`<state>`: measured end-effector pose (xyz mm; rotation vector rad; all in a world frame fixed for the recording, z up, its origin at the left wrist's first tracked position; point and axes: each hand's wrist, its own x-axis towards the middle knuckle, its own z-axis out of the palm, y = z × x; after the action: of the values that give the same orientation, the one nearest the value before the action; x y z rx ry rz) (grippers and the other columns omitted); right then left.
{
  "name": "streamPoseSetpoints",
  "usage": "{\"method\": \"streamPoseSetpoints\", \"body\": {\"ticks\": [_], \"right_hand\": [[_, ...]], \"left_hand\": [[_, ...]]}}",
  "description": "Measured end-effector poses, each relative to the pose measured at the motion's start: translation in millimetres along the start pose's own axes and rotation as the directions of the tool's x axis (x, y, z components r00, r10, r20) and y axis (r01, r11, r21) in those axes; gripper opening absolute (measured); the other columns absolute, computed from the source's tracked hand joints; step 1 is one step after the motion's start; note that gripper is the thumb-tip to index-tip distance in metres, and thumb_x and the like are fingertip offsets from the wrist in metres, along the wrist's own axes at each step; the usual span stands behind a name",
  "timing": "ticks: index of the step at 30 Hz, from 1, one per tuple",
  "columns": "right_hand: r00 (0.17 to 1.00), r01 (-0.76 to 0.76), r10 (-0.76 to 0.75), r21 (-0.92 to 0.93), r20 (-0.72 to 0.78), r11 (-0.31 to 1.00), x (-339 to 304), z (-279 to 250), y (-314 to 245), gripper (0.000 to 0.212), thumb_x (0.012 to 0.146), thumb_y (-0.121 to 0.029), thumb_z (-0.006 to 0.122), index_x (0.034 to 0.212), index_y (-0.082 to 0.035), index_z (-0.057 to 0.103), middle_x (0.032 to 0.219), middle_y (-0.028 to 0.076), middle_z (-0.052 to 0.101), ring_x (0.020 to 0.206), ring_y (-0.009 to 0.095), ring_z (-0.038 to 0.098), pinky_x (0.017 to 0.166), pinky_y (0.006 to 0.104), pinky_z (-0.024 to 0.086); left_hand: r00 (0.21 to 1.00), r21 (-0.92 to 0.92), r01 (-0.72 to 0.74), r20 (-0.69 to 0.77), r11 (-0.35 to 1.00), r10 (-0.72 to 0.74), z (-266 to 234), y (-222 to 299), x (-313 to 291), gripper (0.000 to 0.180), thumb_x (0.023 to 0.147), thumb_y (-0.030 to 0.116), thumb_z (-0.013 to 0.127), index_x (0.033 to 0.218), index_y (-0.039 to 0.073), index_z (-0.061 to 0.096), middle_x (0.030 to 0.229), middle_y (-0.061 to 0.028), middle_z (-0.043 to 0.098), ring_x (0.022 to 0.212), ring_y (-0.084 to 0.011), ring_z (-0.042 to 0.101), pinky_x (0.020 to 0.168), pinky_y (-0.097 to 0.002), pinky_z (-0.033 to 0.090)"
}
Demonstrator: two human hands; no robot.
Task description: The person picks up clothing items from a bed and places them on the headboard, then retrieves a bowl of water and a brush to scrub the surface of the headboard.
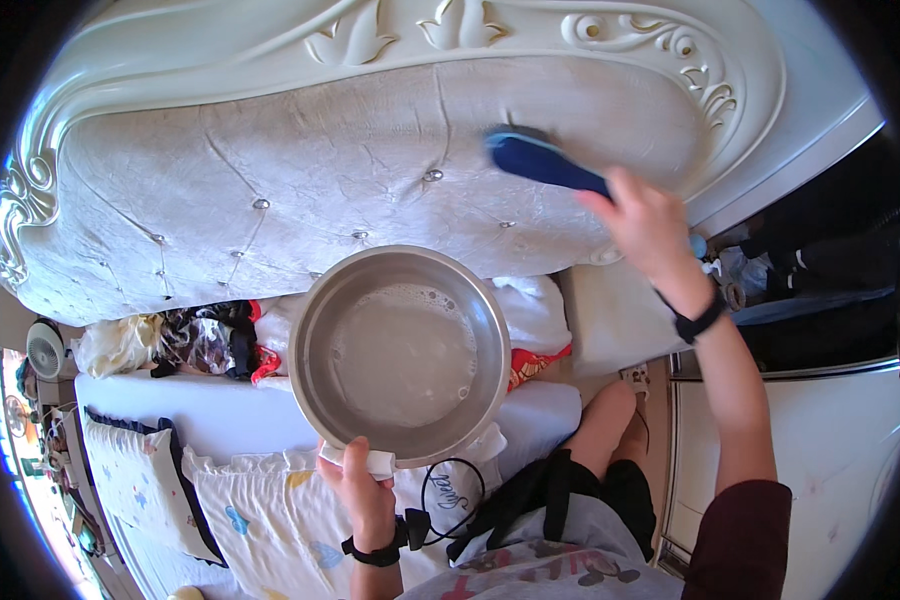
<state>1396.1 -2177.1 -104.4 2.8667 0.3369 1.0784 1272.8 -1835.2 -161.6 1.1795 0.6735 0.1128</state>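
My right hand (pixel 642 222) is closed round the handle of a dark blue brush (pixel 542 160). The brush's head is up against the pale tufted fabric of the headboard (pixel 330 150), right of its middle. My left hand (pixel 363 500) grips the near rim of a round stainless steel basin (pixel 305 405). Cloudy water (pixel 400 350) with some bubbles lies in the basin. Beside my left fingers, at the rim, is a small white piece (pixel 372 462) whose kind I cannot make out. The basin is in front of the headboard's lower edge.
A cream carved frame (pixel 610 25) borders the headboard. Bundled clothes (pixel 205 340) lie along its foot. On the bed are a patterned pillow (pixel 145 480) and a white quilt (pixel 270 510). A fan (pixel 45 345) stands far left; a cream bedside cabinet (pixel 620 320) is at right.
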Motion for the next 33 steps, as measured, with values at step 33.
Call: {"method": "streamPoseSetpoints", "body": {"ticks": [33], "right_hand": [[1.0, -0.015, 0.015, 0.053, 0.005, 0.998, 21, 21, -32, 0.036, 0.079, -0.037, 0.065, 0.07, -0.006, 0.049, 0.05, 0.01, 0.052, 0.044, 0.027, 0.055, 0.039, 0.0353, 0.042]], "left_hand": [[0.999, -0.025, 0.02, 0.026, 0.999, -0.019, 5, -5, 18, 0.022, 0.075, 0.007, 0.052, 0.097, 0.003, 0.049, 0.069, -0.0037, 0.052, 0.043, -0.0105, 0.048, 0.029, -0.0216, 0.031]]}}
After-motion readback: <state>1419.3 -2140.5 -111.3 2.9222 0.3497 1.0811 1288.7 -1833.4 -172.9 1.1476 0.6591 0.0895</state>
